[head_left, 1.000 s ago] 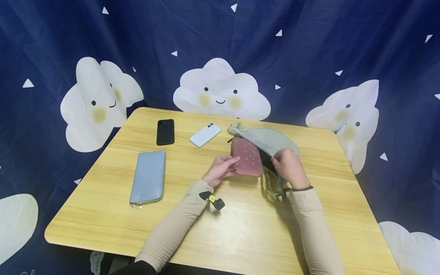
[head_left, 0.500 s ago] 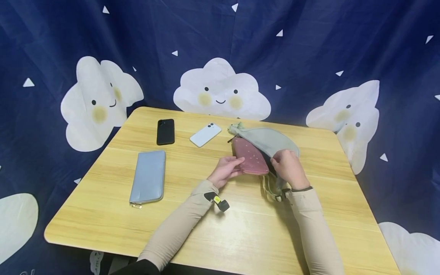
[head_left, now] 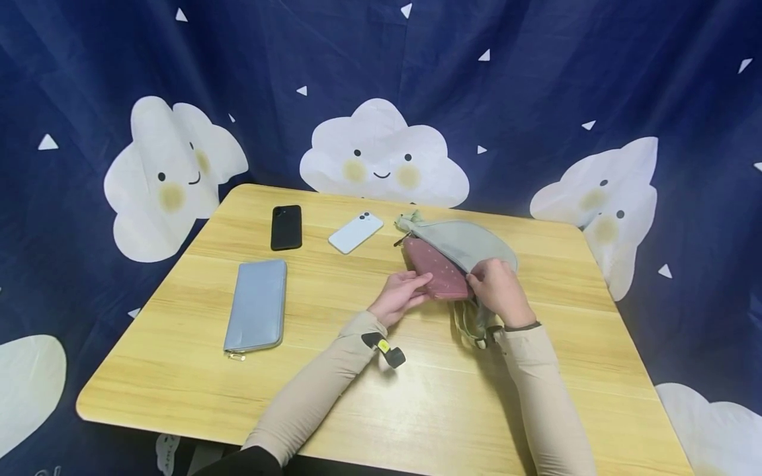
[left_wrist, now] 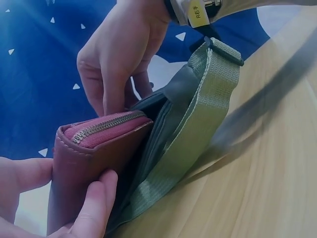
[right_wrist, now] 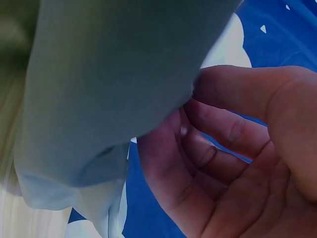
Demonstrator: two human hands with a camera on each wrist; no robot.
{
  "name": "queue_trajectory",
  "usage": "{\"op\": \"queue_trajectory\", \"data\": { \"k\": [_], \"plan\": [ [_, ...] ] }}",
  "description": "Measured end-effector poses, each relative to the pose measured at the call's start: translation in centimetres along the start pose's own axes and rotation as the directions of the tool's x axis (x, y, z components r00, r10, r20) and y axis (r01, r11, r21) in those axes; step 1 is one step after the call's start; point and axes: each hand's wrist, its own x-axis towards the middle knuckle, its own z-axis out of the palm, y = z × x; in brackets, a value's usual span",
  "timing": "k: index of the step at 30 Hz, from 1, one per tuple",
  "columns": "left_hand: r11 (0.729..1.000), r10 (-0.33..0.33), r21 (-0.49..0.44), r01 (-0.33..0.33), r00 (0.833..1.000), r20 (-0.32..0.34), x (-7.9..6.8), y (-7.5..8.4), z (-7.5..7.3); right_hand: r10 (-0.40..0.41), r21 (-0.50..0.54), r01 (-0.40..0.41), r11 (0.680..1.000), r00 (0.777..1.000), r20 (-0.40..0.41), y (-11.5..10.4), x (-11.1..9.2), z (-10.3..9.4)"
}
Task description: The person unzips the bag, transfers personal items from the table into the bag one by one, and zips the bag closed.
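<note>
My left hand point(head_left: 397, 297) pinches a dusty-pink zip wallet point(head_left: 437, 272) patterned with small light marks, thumb on its upper face. Much of the wallet lies within the mouth of a pale grey-green sling bag point(head_left: 473, 239); its near end sticks out. In the left wrist view the wallet's silver zipper point(left_wrist: 106, 126) faces up, close against the dark lining. With curled fingers, my right hand point(head_left: 499, 291) pinches the bag's edge at the opening. Seen from the right wrist, thumb and fingers meet at the border of the fabric point(right_wrist: 109, 74). The wallet's far end is partly hidden by the bag.
A light-blue zip wallet point(head_left: 257, 304) lies at the left of the wooden table point(head_left: 393, 410). Behind it are a black phone point(head_left: 287, 228) and a white phone point(head_left: 356, 233). The bag's webbing strap point(left_wrist: 198, 134) hangs at its near side. A dark-blue cloud-print curtain point(head_left: 256, 53) stands behind.
My left hand has moved right, pushing the pink wallet farther into the bag's mouth and tilting it. The right hand stays at the opening's edge.
</note>
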Motion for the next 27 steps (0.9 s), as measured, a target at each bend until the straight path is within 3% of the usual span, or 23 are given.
{"op": "queue_trajectory", "data": {
  "k": [21, 27],
  "plan": [
    [1.000, -0.011, 0.023, 0.012, 0.999, -0.036, 0.4, -1.0, 0.9, 0.065, -0.060, -0.063, 0.996, 0.998, 0.029, -0.2, -0.1, 0.9],
    [1.000, -0.004, 0.011, 0.004, 0.999, -0.032, 0.5, -1.2, 1.0, 0.037, -0.083, -0.036, 0.996, 0.999, 0.010, -0.3, 0.1, 1.2]
  ]
}}
